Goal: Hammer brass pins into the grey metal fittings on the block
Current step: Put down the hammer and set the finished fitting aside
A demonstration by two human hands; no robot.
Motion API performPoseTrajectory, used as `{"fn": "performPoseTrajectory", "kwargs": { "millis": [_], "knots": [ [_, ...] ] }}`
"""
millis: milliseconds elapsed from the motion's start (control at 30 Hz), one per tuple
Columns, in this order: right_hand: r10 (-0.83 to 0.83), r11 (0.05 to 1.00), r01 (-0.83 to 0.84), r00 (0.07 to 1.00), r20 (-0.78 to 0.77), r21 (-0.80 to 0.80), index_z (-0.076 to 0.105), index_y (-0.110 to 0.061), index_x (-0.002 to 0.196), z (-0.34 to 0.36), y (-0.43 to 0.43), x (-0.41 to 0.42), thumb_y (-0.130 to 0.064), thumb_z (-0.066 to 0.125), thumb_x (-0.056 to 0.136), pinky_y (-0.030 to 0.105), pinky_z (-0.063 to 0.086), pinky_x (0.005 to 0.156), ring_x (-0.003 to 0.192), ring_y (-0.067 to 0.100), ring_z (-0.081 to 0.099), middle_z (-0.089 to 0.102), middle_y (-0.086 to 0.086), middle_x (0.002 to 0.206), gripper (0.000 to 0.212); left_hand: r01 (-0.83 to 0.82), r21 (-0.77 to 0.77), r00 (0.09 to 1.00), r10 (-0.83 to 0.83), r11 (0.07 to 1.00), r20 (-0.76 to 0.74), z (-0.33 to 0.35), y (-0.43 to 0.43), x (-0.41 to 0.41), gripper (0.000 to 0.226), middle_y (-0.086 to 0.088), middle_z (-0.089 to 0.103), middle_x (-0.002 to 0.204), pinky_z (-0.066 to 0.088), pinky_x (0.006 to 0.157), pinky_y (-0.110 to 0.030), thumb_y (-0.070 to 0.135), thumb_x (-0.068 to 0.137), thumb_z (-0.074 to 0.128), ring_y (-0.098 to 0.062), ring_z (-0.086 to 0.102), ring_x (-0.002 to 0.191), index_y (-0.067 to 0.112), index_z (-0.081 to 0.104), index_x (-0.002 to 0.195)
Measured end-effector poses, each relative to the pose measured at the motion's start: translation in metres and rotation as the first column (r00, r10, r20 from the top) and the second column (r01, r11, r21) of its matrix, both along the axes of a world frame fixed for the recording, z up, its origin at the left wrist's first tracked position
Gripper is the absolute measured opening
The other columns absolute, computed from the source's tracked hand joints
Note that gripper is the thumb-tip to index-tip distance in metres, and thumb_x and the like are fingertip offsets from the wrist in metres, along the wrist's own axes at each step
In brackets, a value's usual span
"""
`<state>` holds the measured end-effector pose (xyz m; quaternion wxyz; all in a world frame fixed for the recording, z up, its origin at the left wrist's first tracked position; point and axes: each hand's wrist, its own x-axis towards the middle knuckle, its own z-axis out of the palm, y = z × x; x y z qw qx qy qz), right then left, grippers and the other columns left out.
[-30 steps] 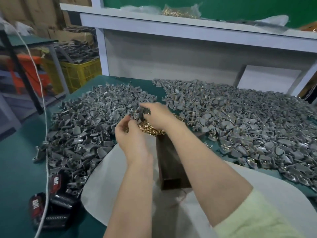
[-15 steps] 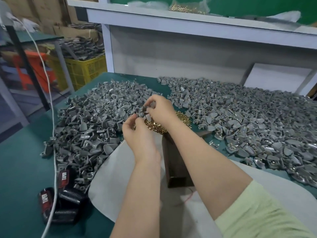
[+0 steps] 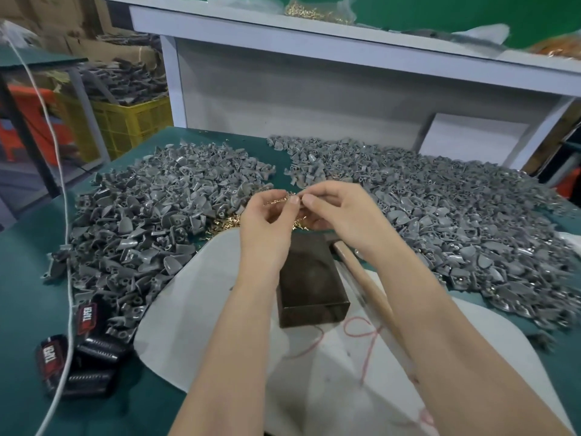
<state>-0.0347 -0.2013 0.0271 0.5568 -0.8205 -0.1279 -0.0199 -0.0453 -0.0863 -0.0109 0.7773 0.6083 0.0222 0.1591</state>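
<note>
My left hand [image 3: 267, 221] and my right hand [image 3: 339, 212] meet fingertip to fingertip just above the far end of the dark block [image 3: 311, 278]. The left fingers pinch a small brass pin. The right fingers curl round a grey fitting that is mostly hidden under the hand. Loose brass pins [image 3: 224, 223] lie in a heap beyond the block. To the right of the block lies a wooden-handled hammer [image 3: 361, 278], partly under my right forearm. Heaps of grey fittings cover the left [image 3: 151, 221] and right [image 3: 440, 215] of the green table.
A white sheet [image 3: 195, 325] with a red thread [image 3: 364, 335] lies under the block. Black packets with red labels [image 3: 81, 350] and a white cable [image 3: 67, 247] sit at the front left. A yellow crate [image 3: 132, 121] stands off the table. On the shelf rests a bag of pins [image 3: 314, 11].
Both hands have come closer together, their fingertips now touching over the block. The view has tilted down, so the hammer and the whole block top show.
</note>
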Motion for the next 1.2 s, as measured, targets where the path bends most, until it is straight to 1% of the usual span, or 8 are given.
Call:
{"fn": "performPoseTrajectory", "kwargs": {
  "millis": [200, 333, 533, 600, 767, 967, 1133, 1200],
  "knots": [
    [-0.162, 0.955, 0.165, 0.986, 0.032, -0.246, 0.065, -0.016, 0.102, -0.013, 0.004, 0.025, -0.020, 0.056, 0.093, 0.032, 0.055, 0.081, 0.078, 0.011, 0.067, 0.070, 0.000, 0.089, 0.013, -0.086, -0.023, 0.994, 0.084, 0.996, -0.075, 0.000, 0.007, 0.001, 0.023, -0.001, 0.065, 0.080, 0.047, 0.069, -0.025, 0.003, 0.092, 0.055, -0.008, 0.058, 0.068, 0.025, 0.063, 0.093],
    [-0.216, 0.667, 0.172, 0.976, 0.033, -0.725, 0.068, -0.013, 0.104, -0.034, 0.029, 0.065, -0.026, 0.066, 0.084, 0.028, 0.046, 0.079, 0.099, 0.025, 0.063, 0.068, 0.006, 0.108, 0.025, -0.180, -0.218, 0.981, 0.158, 0.959, -0.115, 0.001, 0.011, 0.002, 0.023, 0.002, 0.061, 0.081, 0.053, 0.063, -0.018, 0.004, 0.095, 0.050, -0.001, 0.064, 0.064, 0.025, 0.059, 0.094],
    [-0.228, 0.491, -0.046, 0.957, -0.180, -0.870, 0.059, -0.008, 0.098, -0.043, 0.057, 0.100, -0.025, 0.055, 0.089, 0.031, 0.044, 0.088, 0.095, 0.027, 0.053, 0.050, 0.009, 0.100, 0.019, -0.176, -0.323, 0.983, 0.151, 0.930, -0.103, 0.005, 0.010, 0.001, 0.026, -0.005, 0.059, 0.086, 0.052, 0.057, -0.015, -0.001, 0.097, 0.044, -0.006, 0.067, 0.063, 0.019, 0.059, 0.090],
    [-0.238, 0.518, -0.077, 0.944, -0.230, -0.852, 0.053, -0.005, 0.087, -0.045, 0.062, 0.104, -0.021, 0.052, 0.092, 0.031, 0.043, 0.086, 0.094, 0.026, 0.050, 0.049, 0.010, 0.100, 0.017, -0.175, -0.297, 0.983, 0.151, 0.939, -0.101, 0.004, 0.009, 0.002, 0.022, -0.004, 0.061, 0.086, 0.052, 0.061, -0.015, 0.005, 0.098, 0.047, -0.004, 0.067, 0.064, 0.021, 0.060, 0.092],
    [-0.170, 0.570, -0.078, 0.963, -0.210, -0.818, 0.056, -0.012, 0.125, -0.052, 0.061, 0.107, -0.027, 0.056, 0.091, 0.035, 0.046, 0.097, 0.112, 0.027, 0.056, 0.057, 0.006, 0.124, 0.038, -0.160, -0.113, 0.983, 0.147, 0.981, -0.113, 0.000, 0.007, 0.002, 0.017, -0.004, 0.062, 0.100, 0.053, 0.091, -0.036, 0.017, 0.087, 0.068, -0.018, 0.064, 0.092, 0.029, 0.059, 0.095],
    [-0.287, 0.799, 0.240, 0.958, 0.001, -0.551, 0.065, -0.008, 0.083, -0.032, 0.043, 0.080, -0.026, 0.064, 0.082, 0.028, 0.044, 0.065, 0.079, 0.025, 0.059, 0.064, 0.006, 0.079, 0.018, -0.147, 0.086, 0.983, 0.155, 0.985, -0.097, -0.004, 0.004, 0.004, 0.022, -0.001, 0.058, 0.091, 0.048, 0.080, -0.033, 0.015, 0.086, 0.068, -0.014, 0.054, 0.077, 0.024, 0.061, 0.105],
    [-0.227, 0.966, 0.218, 0.972, -0.055, -0.141, 0.062, -0.012, 0.078, -0.018, 0.020, 0.046, -0.003, 0.063, 0.081, 0.039, 0.055, 0.079, 0.080, 0.028, 0.066, 0.068, 0.011, 0.081, 0.009, -0.085, 0.338, 0.994, 0.102, 0.937, -0.033, -0.004, 0.000, 0.003, 0.043, -0.004, 0.064, 0.101, 0.045, 0.085, -0.022, 0.012, 0.090, 0.061, -0.019, 0.062, 0.097, 0.013, 0.053, 0.132],
    [-0.187, 0.982, 0.182, 0.978, -0.092, -0.058, 0.064, -0.010, 0.079, -0.014, 0.007, 0.032, 0.002, 0.064, 0.083, 0.038, 0.057, 0.079, 0.076, 0.027, 0.068, 0.069, 0.019, 0.086, 0.012, -0.061, 0.387, 0.997, 0.073, 0.920, -0.018, -0.005, -0.002, 0.001, 0.045, 0.006, 0.063, 0.093, 0.042, 0.075, -0.008, 0.012, 0.090, 0.061, -0.009, 0.061, 0.088, 0.013, 0.050, 0.134]
  ]
}}
